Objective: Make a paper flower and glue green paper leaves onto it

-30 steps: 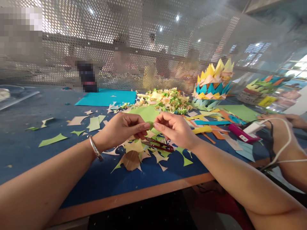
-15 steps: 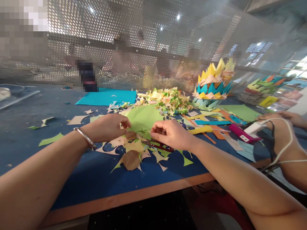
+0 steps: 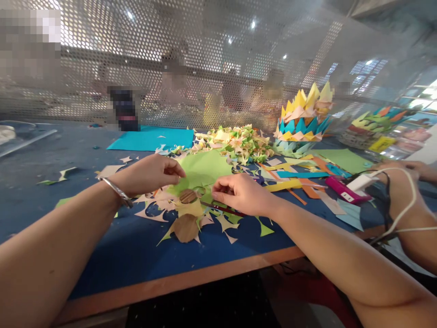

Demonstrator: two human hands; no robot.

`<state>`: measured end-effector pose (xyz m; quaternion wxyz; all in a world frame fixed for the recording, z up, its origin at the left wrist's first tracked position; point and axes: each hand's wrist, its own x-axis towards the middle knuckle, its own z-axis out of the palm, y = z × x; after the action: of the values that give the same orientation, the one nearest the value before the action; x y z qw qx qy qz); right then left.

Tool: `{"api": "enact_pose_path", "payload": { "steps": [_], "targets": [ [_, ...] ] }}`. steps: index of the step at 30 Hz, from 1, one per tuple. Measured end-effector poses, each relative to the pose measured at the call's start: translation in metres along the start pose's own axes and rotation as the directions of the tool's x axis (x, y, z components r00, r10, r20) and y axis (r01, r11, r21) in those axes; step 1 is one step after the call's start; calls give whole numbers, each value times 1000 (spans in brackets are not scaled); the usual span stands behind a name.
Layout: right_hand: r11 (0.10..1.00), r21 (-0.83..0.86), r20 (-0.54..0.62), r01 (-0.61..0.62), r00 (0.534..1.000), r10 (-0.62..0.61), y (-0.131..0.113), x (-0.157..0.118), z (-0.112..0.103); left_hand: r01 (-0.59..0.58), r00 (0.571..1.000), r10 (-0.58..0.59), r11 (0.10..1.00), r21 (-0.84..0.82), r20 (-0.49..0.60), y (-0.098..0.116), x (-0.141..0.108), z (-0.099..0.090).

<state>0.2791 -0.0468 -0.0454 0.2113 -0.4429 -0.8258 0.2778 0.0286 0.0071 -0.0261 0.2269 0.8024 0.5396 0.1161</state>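
Observation:
My left hand [image 3: 158, 172], with a silver bangle at the wrist, hovers over the left edge of a light green sheet of paper [image 3: 205, 167]. Its fingers are curled together, and what they pinch, if anything, is hidden. My right hand [image 3: 237, 193] is closed too, thumb against the fingers, at the sheet's near right corner; its contents do not show clearly. Below it lies a thin dark red tool [image 3: 228, 209], partly covered. A small round wooden disc [image 3: 187, 196] rests between the hands, and a larger wooden disc [image 3: 186, 228] sits nearer me among paper scraps [image 3: 228, 223].
Behind the sheet is a heap of paper cuttings [image 3: 239, 142], with a blue sheet [image 3: 153, 138] to its left. A tiered paper-point crown [image 3: 303, 123] stands back right. Paper strips, a magenta device [image 3: 346, 189], a white cable [image 3: 411, 196] and another person's arm [image 3: 409, 214] are at right.
My left hand has shifted slightly up and left, uncovering more of the small disc. My right hand moved a little left; the red tool below it shows less.

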Motion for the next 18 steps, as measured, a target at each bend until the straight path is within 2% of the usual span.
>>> {"api": "enact_pose_path", "payload": {
  "steps": [3, 5, 7, 10, 12, 15, 18],
  "targets": [
    [1000, 15, 15, 17, 1000, -17, -1, 1, 2, -46, 989, 0, 950, -308, -146, 6, -2, 4],
    [999, 20, 33, 27, 999, -28, -1, 2, 3, -69, 989, -17, 818, -571, -144, 12, -4, 11],
    [999, 16, 41, 41, 998, -42, -1, 3, 4, -64, 993, -25, 691, -720, -112, 19, -6, 18],
    [995, -11, -18, 103, 994, -103, 2, 3, 6, -36, 998, -17, 573, -819, -57, 25, -7, 27],
    [982, -37, -122, 183, 975, -186, 5, 3, 7, -18, 999, -24, 535, -845, -37, 26, -6, 31],
    [940, -125, -296, 316, 893, -339, 8, 1, 7, -14, 998, -50, 508, -861, -46, 26, -5, 35],
    [885, -237, -339, 400, 820, -461, 8, 0, 7, -8, 997, -64, 492, -870, -45, 28, -6, 37]
  ]
}}
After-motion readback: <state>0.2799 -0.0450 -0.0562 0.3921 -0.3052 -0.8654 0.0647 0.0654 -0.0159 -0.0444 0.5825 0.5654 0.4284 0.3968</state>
